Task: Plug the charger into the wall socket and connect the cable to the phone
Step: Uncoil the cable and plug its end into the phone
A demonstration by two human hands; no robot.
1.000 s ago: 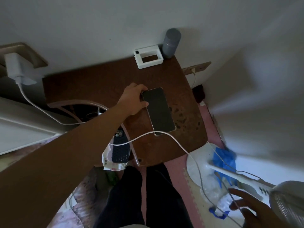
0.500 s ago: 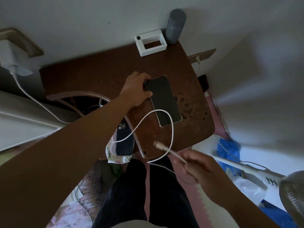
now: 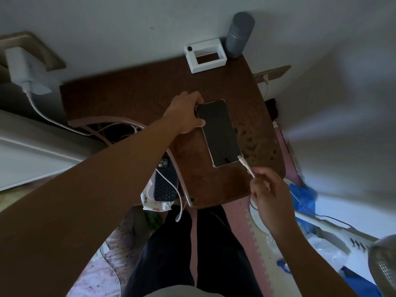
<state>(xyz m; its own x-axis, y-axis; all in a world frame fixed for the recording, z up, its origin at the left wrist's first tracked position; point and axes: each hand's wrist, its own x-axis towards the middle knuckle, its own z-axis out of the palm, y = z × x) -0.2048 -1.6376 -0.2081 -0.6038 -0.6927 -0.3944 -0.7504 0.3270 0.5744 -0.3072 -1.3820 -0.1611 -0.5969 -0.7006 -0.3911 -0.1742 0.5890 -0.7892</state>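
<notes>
A dark-screened phone [image 3: 218,133] lies flat on the brown table [image 3: 137,97]. My left hand [image 3: 186,114] grips the phone's far end. My right hand [image 3: 265,189] pinches the white cable just behind its plug [image 3: 243,161]. The plug tip touches the phone's near right corner; whether it sits in the port I cannot tell. The white charger [image 3: 20,65] is plugged into the wall socket [image 3: 40,52] at the far left. Its cable [image 3: 53,118] runs down under the table.
A white box frame [image 3: 205,55] and a grey cylinder [image 3: 239,34] stand at the table's back edge. A second phone in a dark blue case [image 3: 166,183] rests on a tissue pack [image 3: 154,205] below the table. A fan [image 3: 383,266] and blue bags [image 3: 304,198] crowd the floor at right.
My right hand came up from the floor holding the cable end and carried the plug to the phone's near corner. The cable loop that lay over the table is gone. My left hand stayed on the phone.
</notes>
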